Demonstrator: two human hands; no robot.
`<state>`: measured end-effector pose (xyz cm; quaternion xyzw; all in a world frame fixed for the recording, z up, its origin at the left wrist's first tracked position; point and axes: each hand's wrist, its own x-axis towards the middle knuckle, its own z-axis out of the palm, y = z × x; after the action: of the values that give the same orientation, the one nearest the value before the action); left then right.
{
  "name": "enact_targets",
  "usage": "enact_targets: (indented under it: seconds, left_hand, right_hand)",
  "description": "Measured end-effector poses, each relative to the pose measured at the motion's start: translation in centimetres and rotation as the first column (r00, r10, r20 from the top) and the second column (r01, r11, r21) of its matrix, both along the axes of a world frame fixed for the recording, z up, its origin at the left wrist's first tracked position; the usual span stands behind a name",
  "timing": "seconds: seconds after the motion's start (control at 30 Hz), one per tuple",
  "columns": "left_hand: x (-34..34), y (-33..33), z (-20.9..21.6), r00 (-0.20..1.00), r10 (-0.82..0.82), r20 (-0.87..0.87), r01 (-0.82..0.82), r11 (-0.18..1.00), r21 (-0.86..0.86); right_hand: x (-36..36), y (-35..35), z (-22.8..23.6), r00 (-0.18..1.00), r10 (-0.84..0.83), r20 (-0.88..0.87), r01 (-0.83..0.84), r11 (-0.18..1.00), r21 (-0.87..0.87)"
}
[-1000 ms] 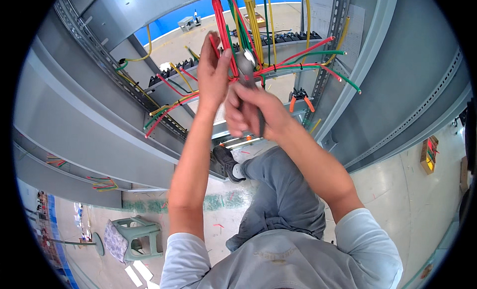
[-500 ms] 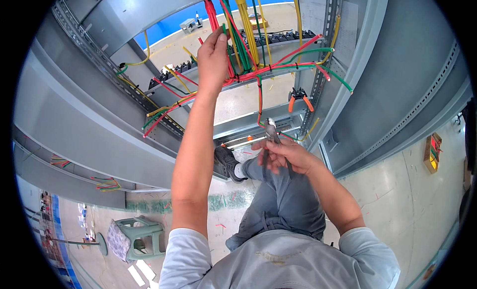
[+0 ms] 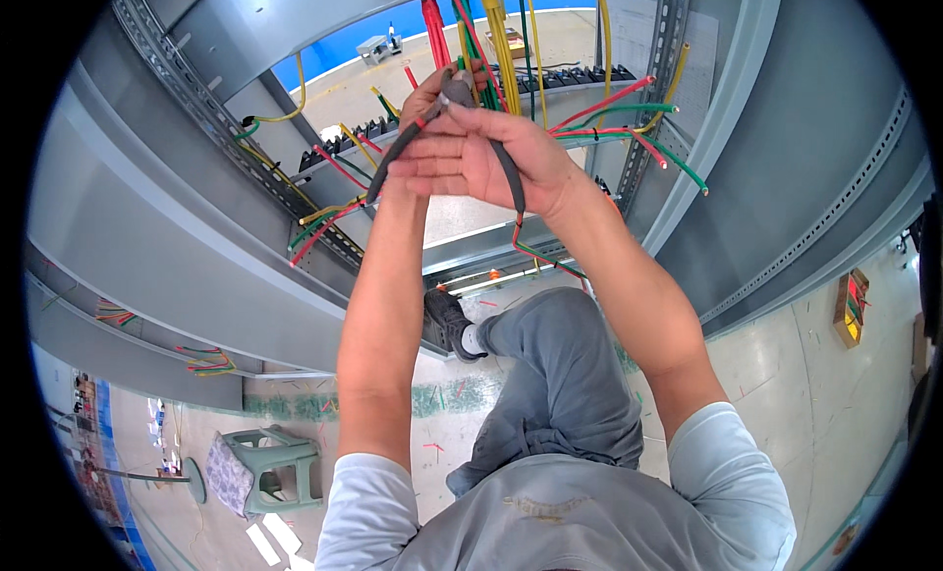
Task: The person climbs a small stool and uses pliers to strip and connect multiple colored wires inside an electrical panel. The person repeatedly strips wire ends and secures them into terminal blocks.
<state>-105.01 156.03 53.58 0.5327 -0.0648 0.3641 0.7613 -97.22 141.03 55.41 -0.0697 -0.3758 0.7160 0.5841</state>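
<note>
My right hand (image 3: 486,159) holds a pair of dark-handled cutters (image 3: 509,174) with the handles spread, its palm turned up and its fingers reaching across toward the left handle. The cutter head lies at the wires, overlapping my left hand (image 3: 424,98). Behind it, my left hand's fingers are curled at a green wire (image 3: 461,60), with the grip itself partly covered. Bundles of red wires (image 3: 435,36) and yellow wires (image 3: 498,41) hang down beside that spot inside the grey cabinet frame (image 3: 285,26).
Cut wire ends (image 3: 629,129) stick out at right, and more wires (image 3: 329,222) at left. Perforated metal rails (image 3: 648,90) flank the opening. A green stool (image 3: 285,468) stands at lower left; a box (image 3: 852,308) with coloured pieces lies on the floor at right.
My right hand has lifted the cutters from near my knee up to the wires by my left hand. The left hand stays at the wires. The orange-handled tool is now mostly hidden behind my right arm.
</note>
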Motion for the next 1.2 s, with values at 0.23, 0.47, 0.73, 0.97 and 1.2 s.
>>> enact_targets:
  seconds: [0.23,0.47,0.73,0.97,1.2]
  left_hand:
    - [-0.3,0.1,-0.2,0.997,-0.080,0.001,0.080,0.990,-0.119]
    - [-1.3,-1.5,0.6,0.994,-0.070,-0.078,0.060,0.990,-0.126]
    - [-1.1,-0.9,0.3,0.995,0.017,-0.095,-0.013,0.999,0.042]
    - [-1.1,-1.1,0.1,0.998,-0.045,-0.040,0.046,0.998,0.030]
    - [-0.7,0.8,-1.3,0.996,-0.089,-0.018,0.089,0.996,0.009]
  right_hand:
    - [1.4,1.1,0.9,0.999,-0.041,0.010,0.041,0.998,0.048]
    - [2.4,1.0,1.3,0.990,-0.091,0.106,0.094,0.995,-0.023]
    - [2.6,0.8,0.3,0.997,-0.041,0.064,0.045,0.997,-0.058]
    - [1.2,-0.3,1.2,1.000,-0.006,-0.026,0.003,0.995,-0.100]
    - [-0.5,0.3,0.9,0.989,-0.121,-0.087,0.117,0.992,-0.045]
